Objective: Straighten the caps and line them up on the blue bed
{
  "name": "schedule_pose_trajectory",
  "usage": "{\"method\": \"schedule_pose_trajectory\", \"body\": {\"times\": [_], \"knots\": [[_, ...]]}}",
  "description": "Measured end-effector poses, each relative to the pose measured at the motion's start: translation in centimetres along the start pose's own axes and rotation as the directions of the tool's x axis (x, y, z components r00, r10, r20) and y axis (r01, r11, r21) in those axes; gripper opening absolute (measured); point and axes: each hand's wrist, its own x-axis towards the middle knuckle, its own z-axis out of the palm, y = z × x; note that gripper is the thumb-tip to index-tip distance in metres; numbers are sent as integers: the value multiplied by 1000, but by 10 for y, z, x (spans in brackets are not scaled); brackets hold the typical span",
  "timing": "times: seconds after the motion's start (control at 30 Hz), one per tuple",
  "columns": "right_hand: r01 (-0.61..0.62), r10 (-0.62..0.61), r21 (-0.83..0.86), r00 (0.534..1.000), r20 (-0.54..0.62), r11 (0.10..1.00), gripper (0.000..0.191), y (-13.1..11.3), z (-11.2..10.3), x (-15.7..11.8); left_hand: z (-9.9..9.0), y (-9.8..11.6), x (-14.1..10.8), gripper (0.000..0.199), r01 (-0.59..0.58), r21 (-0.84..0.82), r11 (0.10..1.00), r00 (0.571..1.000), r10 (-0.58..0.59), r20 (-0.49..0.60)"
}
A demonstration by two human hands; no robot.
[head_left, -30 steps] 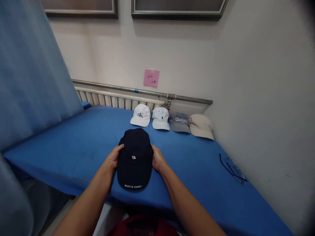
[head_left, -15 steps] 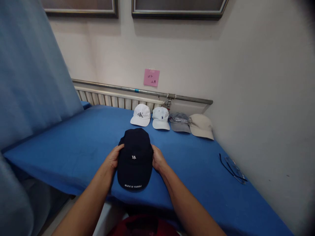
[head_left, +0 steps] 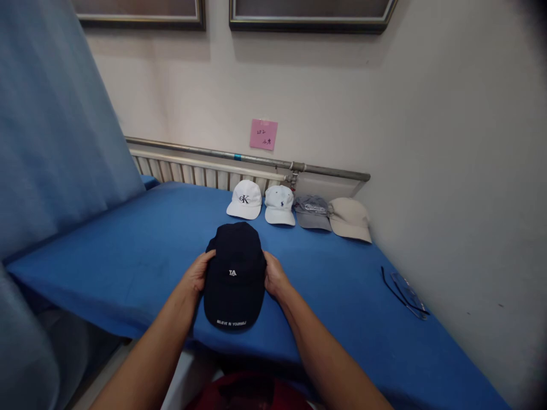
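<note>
A black cap [head_left: 234,285] with small white letters and text along its brim is held between my two hands, brim toward me. My left hand [head_left: 200,270] grips its left side, thumb on top. On its right side, my right hand [head_left: 274,275] holds the edge, with most fingers hidden beneath the cap. Behind it stand a white cap with black letters [head_left: 245,200], a white cap with a small blue logo [head_left: 280,205], a grey cap [head_left: 313,213] and a beige cap [head_left: 349,219], side by side.
A blue cloth [head_left: 171,228] covers the table. Eyeglasses [head_left: 405,293] lie near its right edge. A radiator [head_left: 188,171] and a pipe run along the back wall beneath a pink note [head_left: 263,135]. At the left hangs a blue curtain [head_left: 55,125].
</note>
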Motion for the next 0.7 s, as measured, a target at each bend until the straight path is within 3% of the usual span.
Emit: {"method": "schedule_pose_trajectory", "body": {"times": [0.33, 0.7], "knots": [[-7, 6, 13, 1000, 25, 1000, 14, 1, 0, 1, -2, -1, 1, 14, -13, -3, 1000, 1000, 13, -2], [0, 0, 8, 1000, -4, 1000, 11, -2, 2, -3, 1, 0, -1, 23, -4, -1, 1000, 1000, 4, -7]]}}
